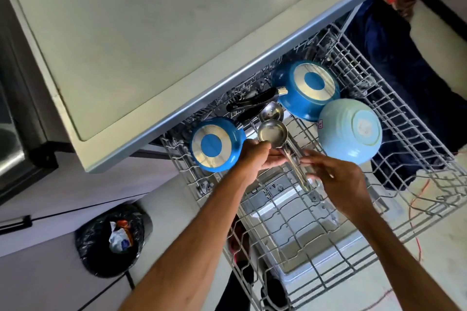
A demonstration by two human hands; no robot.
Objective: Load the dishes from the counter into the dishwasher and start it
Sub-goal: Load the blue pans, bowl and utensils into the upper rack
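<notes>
Two hands hold one steel measuring cup (272, 134) above the rack (298, 219): left hand (255, 156) grips beside its bowl, right hand (338, 179) apparently pinches the handle end (an inverted pale-blue bowl (350, 131) lies just right).

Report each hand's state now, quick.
Left hand: grips the shiny steel long-handled measuring cup near its bowl.
Right hand: pinches the same cup's handle near its end.
</notes>
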